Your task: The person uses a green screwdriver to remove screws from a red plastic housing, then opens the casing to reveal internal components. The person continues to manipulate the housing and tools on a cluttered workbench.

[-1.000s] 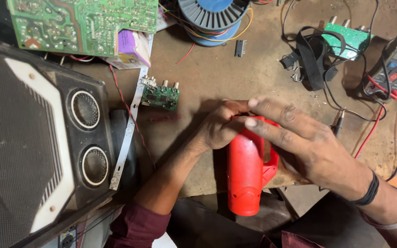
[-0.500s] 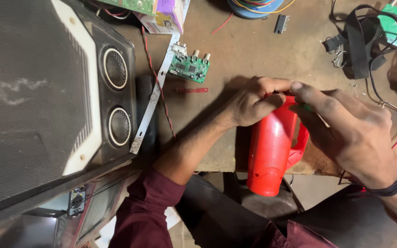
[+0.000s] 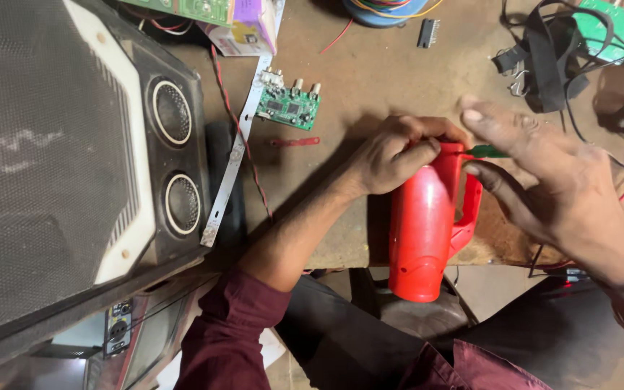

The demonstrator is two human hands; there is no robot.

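Note:
A red plastic torch-shaped device with a handle [image 3: 422, 230] lies on the brown workbench [image 3: 370, 79], its rear end past the front edge. My left hand [image 3: 391, 155] grips its far end with curled fingers. My right hand [image 3: 536, 170] reaches in from the right and pinches a green-handled screwdriver [image 3: 487, 151], whose tip points at the top of the device. Most of the screwdriver is hidden by my fingers.
A large black speaker cabinet [image 3: 74, 166] with two round drivers fills the left. A small green circuit board [image 3: 288, 107] and a white strip [image 3: 236, 155] lie beside it. Black straps and cables [image 3: 543, 50], a wire spool and another green board sit at the back right.
The view has shifted, so the device appears further right and lower. My right hand has lifted off the device's handle and now shows the green screwdriver at its top.

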